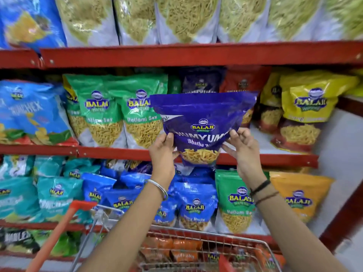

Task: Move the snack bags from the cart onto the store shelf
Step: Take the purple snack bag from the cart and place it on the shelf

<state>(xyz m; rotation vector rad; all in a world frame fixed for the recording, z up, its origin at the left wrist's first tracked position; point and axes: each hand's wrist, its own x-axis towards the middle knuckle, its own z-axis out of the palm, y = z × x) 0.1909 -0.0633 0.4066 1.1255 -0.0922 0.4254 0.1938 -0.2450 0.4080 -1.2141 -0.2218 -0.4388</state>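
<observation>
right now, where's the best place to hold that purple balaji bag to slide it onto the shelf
Grip the purple Balaji bag at its narrow lower sides, coming from below, as the left hand and right hand do. It stands upright, wide top toward the shelf.

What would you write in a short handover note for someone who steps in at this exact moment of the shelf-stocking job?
Left hand: gripping the lower left side of the purple snack bag.
Right hand: pinching the bag's lower right side.
The bag is held upright in the air, in front of the middle shelf, not yet set down.
A matching purple bag stands behind it on that shelf, between the green bags and a red bag.
Done: one bag lifted out of the cart.
Left: place this bag, then shelve the orange bags in the cart.
</observation>
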